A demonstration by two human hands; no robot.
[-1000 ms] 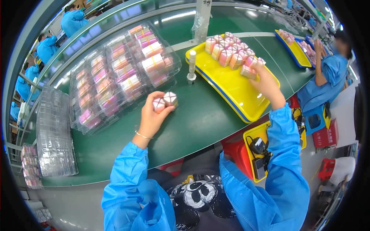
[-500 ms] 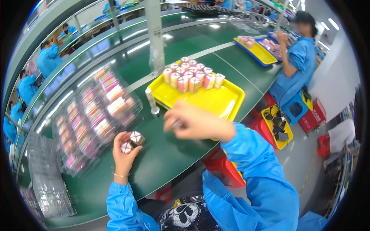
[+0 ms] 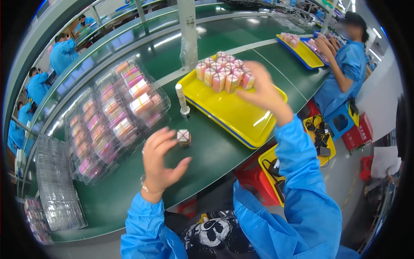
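Note:
A small block (image 3: 184,137) with a white top crossed by dark lines stands on the green table. Beside it, my left hand (image 3: 160,163) is open, its fingers spread and holding nothing. My right hand (image 3: 269,96) reaches over the yellow tray (image 3: 230,115), by the right end of a group of similar white, pink and peach blocks (image 3: 220,73). Its thumb and fingers are apart but blurred; whatever lies under its palm is hidden. Between the lone block and the tray stands a slim white tube (image 3: 181,96) with a shiny piece (image 3: 185,113) at its foot.
Clear plastic trays with rows of pink and peach bundles (image 3: 112,118) lie on the left. Nearer stands a stack of clear plastic trays (image 3: 58,185). A metal post (image 3: 188,34) rises behind the yellow tray. At the right, a co-worker in blue (image 3: 349,64) handles pieces over other trays.
My left hand has let go of the two blocks it held and opened; one block now stands on the table. My right hand has moved up and right, over the tray's blocks.

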